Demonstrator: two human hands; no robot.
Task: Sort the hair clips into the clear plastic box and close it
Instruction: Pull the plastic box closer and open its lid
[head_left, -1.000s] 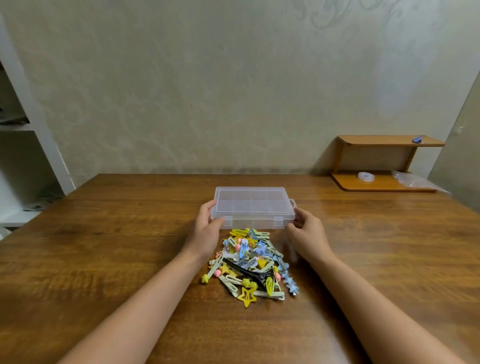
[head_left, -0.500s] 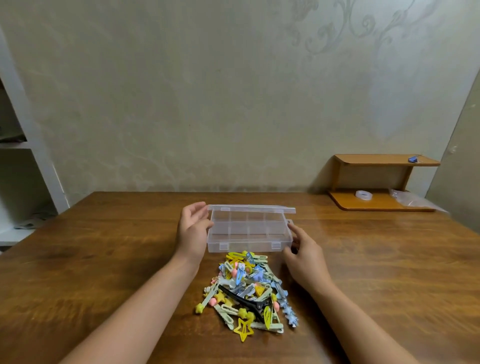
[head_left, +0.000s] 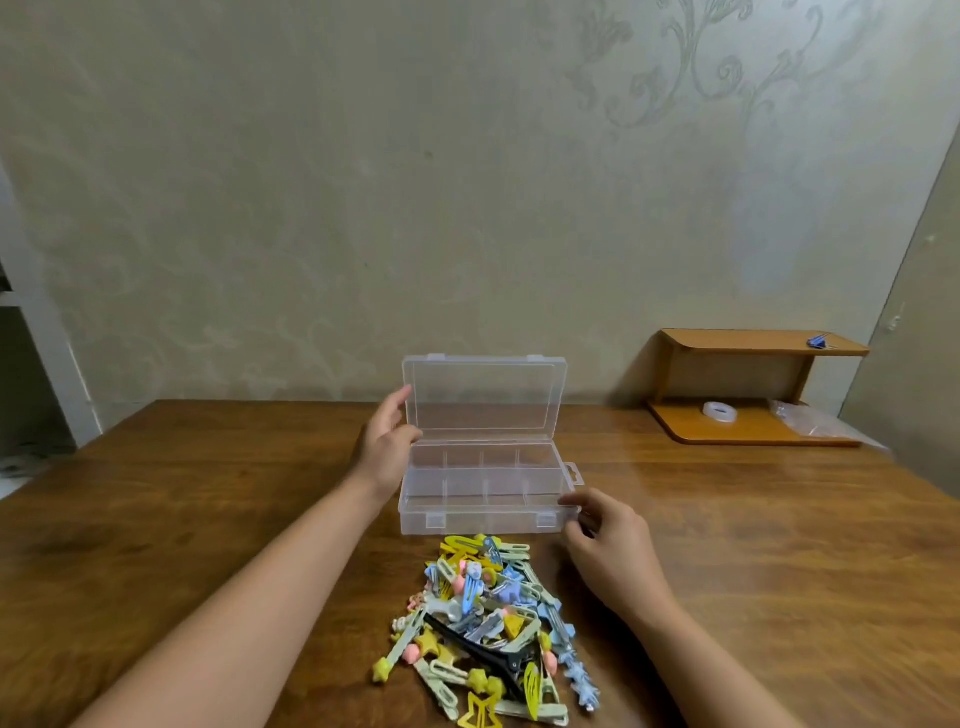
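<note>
The clear plastic box (head_left: 488, 519) sits open on the wooden table (head_left: 208, 493), showing several empty compartments. Its lid (head_left: 483, 395) stands upright at the back. My left hand (head_left: 387, 447) holds the lid's left edge, with fingers behind it and thumb near the hinge. My right hand (head_left: 608, 545) pinches the box's front right corner with curled fingers. A pile of colourful hair clips (head_left: 488, 623) lies just in front of the box, between my forearms. A long black clip (head_left: 483, 654) lies in that pile.
A small wooden shelf (head_left: 753, 431) stands at the back right, against the wall. It carries a tape roll (head_left: 719, 411), a plastic bag (head_left: 810, 421) and a small blue item (head_left: 816, 341) on top. A white shelving unit (head_left: 47, 364) is at the far left.
The lid went from shut to standing fully upright, lifted by my left hand. My right hand shifted from the box's right side to its front right corner.
</note>
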